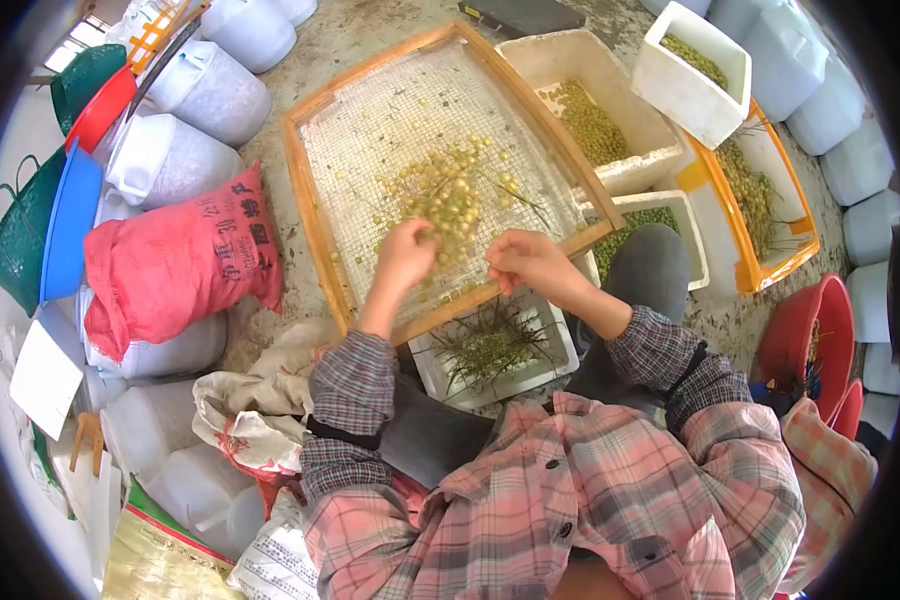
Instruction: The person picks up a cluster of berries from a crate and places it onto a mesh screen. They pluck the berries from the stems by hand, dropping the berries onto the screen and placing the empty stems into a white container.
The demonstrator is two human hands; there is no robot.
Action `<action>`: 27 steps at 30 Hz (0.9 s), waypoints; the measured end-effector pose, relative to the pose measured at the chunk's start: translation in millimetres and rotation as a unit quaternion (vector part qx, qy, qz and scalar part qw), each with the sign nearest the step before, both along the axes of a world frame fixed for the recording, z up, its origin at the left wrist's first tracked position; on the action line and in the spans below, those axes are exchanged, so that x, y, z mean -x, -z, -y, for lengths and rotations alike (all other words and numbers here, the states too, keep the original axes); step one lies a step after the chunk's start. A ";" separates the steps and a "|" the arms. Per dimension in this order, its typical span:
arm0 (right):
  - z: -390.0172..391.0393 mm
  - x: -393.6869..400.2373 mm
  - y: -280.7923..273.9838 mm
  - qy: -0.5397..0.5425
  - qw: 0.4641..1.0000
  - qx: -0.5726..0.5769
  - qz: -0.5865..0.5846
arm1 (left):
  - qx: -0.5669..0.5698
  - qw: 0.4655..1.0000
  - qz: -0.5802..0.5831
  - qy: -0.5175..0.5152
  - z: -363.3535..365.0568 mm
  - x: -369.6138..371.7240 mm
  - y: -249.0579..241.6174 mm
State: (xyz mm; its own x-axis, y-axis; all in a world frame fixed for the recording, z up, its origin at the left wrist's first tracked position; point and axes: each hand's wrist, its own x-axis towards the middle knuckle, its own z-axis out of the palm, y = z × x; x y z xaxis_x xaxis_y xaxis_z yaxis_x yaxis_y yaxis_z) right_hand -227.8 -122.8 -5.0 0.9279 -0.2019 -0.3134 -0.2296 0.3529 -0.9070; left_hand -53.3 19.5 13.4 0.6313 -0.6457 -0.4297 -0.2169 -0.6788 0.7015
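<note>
A wood-framed mesh screen (365, 130) lies in front of me, with a pile of small yellow-green berries (450, 195) on it. At the pile's near left side is my left hand (407, 252), its fingers closed; what they hold, if anything, is hidden. My right hand (530, 262) is over the screen's near edge, right of the pile, with fingers pinched together on something too small to make out. A thin dark stem (522, 200) lies on the mesh beyond it. Below the near edge, a white foam box (432, 378) holds dark twigs (490, 345).
Foam boxes of berries (595, 120) and green berries (645, 222) stand right of the screen, beside an orange-rimmed crate (748, 275) and a small white box (705, 105). A red sack (185, 255) and white barrels (210, 90) line the left. A red basin (805, 340) is at right.
</note>
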 end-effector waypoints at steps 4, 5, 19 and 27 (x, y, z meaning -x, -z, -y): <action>-8.9 -21.7 6.7 -0.004 0.998 0.057 0.036 | 0.166 0.933 -0.275 -0.162 -11.8 -16.4 6.2; -12.1 -26.1 9.8 -0.006 0.995 0.079 0.053 | 0.170 0.924 -0.296 -0.173 -13.2 -16.5 6.1; -37.2 -37.8 -3.8 0.182 0.918 0.305 0.175 | 0.382 0.745 -0.514 -0.189 -7.1 15.0 13.7; -31.6 -46.5 -15.4 0.154 0.929 0.314 0.123 | 0.380 0.713 -0.510 -0.295 2.8 30.3 21.7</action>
State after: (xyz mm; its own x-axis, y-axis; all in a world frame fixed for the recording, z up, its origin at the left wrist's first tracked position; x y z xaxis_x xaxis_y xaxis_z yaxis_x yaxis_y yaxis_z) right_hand -181.3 -91.2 10.4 0.8235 -0.5414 0.1695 0.0361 -0.2481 -0.9680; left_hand -83.6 16.6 -8.3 0.4983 -0.6889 -0.5263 0.8357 0.2200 0.5033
